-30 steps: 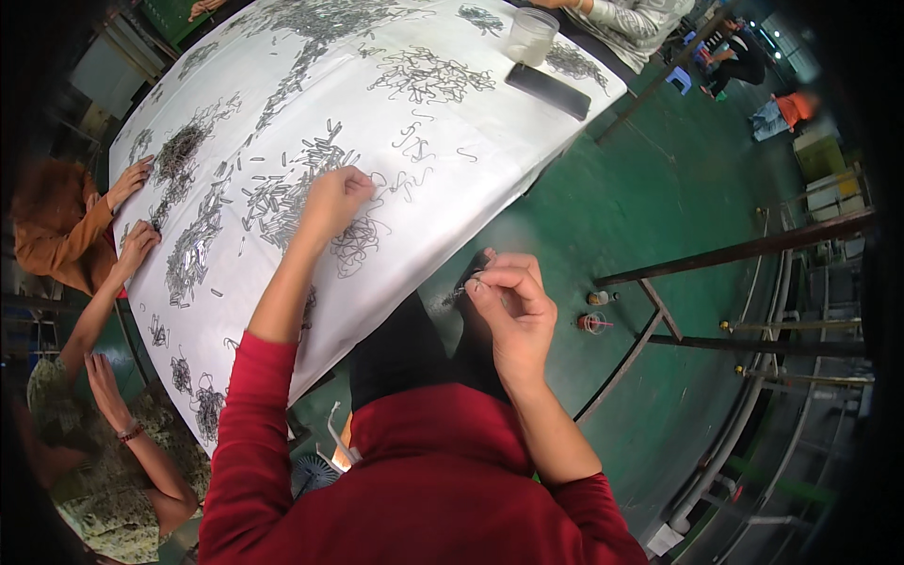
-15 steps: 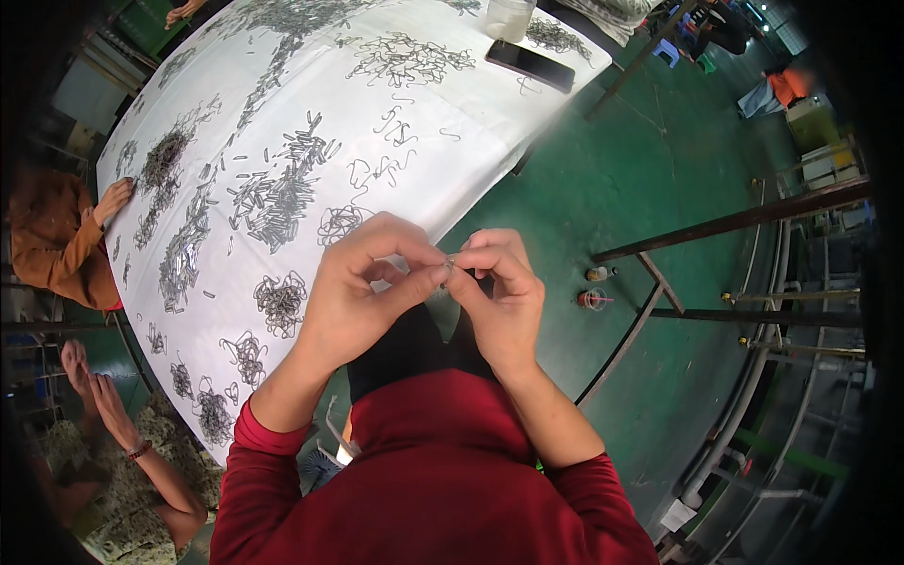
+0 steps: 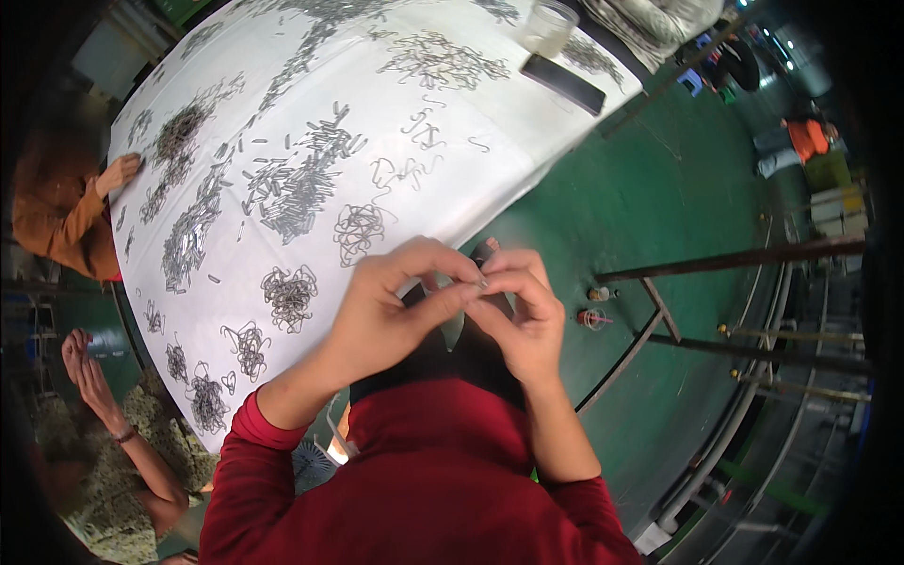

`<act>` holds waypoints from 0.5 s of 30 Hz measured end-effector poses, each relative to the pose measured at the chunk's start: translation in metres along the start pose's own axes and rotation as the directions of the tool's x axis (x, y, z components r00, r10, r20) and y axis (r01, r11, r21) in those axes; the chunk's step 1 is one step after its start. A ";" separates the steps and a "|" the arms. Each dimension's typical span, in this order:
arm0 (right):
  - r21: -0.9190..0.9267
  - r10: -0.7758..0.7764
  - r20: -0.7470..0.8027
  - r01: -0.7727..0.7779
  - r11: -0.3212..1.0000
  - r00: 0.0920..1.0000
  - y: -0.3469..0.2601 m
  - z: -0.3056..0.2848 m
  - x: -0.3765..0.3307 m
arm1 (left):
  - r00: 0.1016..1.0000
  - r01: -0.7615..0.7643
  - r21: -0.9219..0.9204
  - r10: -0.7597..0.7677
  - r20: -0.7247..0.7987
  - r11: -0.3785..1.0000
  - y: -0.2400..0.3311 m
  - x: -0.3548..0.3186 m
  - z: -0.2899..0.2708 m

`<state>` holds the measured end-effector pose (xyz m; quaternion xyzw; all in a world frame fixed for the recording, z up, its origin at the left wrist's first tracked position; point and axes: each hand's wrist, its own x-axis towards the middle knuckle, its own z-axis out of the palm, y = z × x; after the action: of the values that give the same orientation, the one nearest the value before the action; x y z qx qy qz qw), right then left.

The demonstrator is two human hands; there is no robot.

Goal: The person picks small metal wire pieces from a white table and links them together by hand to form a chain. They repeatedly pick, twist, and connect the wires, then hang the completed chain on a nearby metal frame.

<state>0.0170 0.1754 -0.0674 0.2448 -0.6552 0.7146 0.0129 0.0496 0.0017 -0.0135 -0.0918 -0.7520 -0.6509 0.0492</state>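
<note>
My left hand [image 3: 400,306] and my right hand [image 3: 524,318] meet in front of me, just off the edge of the white-covered table [image 3: 494,174]. Fingertips of both pinch a tiny metal piece [image 3: 483,282], mostly hidden, so its exact kind cannot be made out. Closest to my left hand on the table lies a tangled pile of bent wire hooks [image 3: 360,234]. Beside it are another hook pile [image 3: 290,298] and a broad heap of short, narrow metal strips [image 3: 299,186].
A dark phone [image 3: 563,84] and a clear plastic tub [image 3: 549,26] stand near the far table corner. At left, a co-worker's hand [image 3: 120,174] touches the table; another person's hands [image 3: 89,377] are raised. Metal bars [image 3: 734,260] and a drink cup [image 3: 593,319] are at right.
The view has shifted, so the table sits differently in it. My hands stay together with fingertips pinched, and my right fingers have shifted slightly around the small piece.
</note>
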 end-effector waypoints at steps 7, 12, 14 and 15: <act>-0.238 0.140 0.217 -0.087 0.967 0.966 0.048 -0.008 0.070 | 0.996 -0.093 -0.028 0.092 -0.016 0.995 -0.013 -0.011 0.006; -0.720 0.335 0.285 -0.030 0.693 0.898 0.118 0.060 0.158 | 0.994 -0.100 -0.008 0.100 -0.034 0.995 -0.023 -0.021 0.016; -0.822 0.446 0.299 -0.010 0.570 0.844 0.132 0.080 0.180 | 0.997 -0.081 -0.012 0.080 -0.019 0.997 -0.027 -0.025 0.017; -0.870 0.513 0.287 -0.004 0.492 0.809 0.137 0.088 0.185 | 0.996 -0.084 -0.020 0.083 -0.017 0.996 -0.029 -0.026 0.018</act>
<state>-0.1627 0.0173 -0.1250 0.2820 -0.9225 0.2107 -0.1586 0.0699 0.0134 -0.0493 -0.1183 -0.7404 -0.6566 0.0816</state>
